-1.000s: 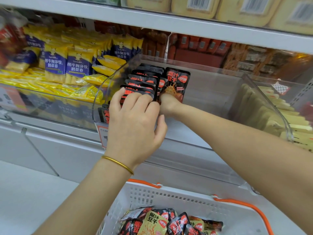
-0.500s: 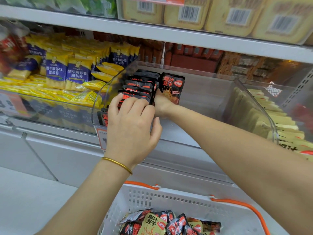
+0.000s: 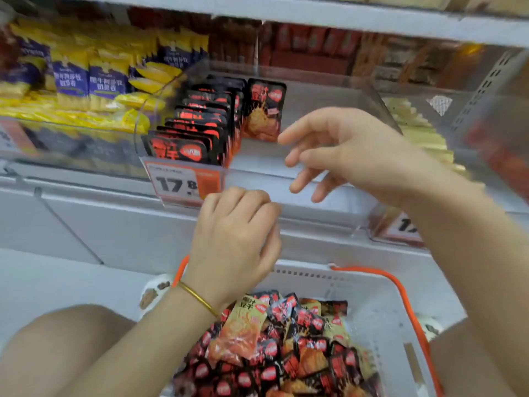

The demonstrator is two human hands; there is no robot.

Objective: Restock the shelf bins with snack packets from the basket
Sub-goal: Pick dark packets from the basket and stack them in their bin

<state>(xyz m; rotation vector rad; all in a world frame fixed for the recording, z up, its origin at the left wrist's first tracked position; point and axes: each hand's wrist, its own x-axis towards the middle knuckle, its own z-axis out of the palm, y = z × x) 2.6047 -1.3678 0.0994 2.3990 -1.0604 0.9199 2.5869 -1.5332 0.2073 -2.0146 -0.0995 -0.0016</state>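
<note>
A clear plastic shelf bin (image 3: 300, 167) holds a row of black and red snack packets (image 3: 197, 124) standing along its left side, with one packet (image 3: 264, 108) upright at the back. My left hand (image 3: 237, 239) hovers below the bin's front edge, fingers loosely curled, holding nothing. My right hand (image 3: 343, 150) is in front of the bin, fingers relaxed and spread, empty. Below, the white basket (image 3: 383, 325) with orange handles is full of several black, red and orange packets (image 3: 274, 348).
An orange price tag (image 3: 183, 183) hangs on the bin's front. Yellow and blue packets (image 3: 86, 81) fill the bin to the left, pale yellow packets (image 3: 423, 133) the bin to the right. A white shelf (image 3: 343, 15) runs above. My knees flank the basket.
Both hands have come out of the bin and moved down toward the basket. The packets they were pressing stay standing in the row. The view has tilted down.
</note>
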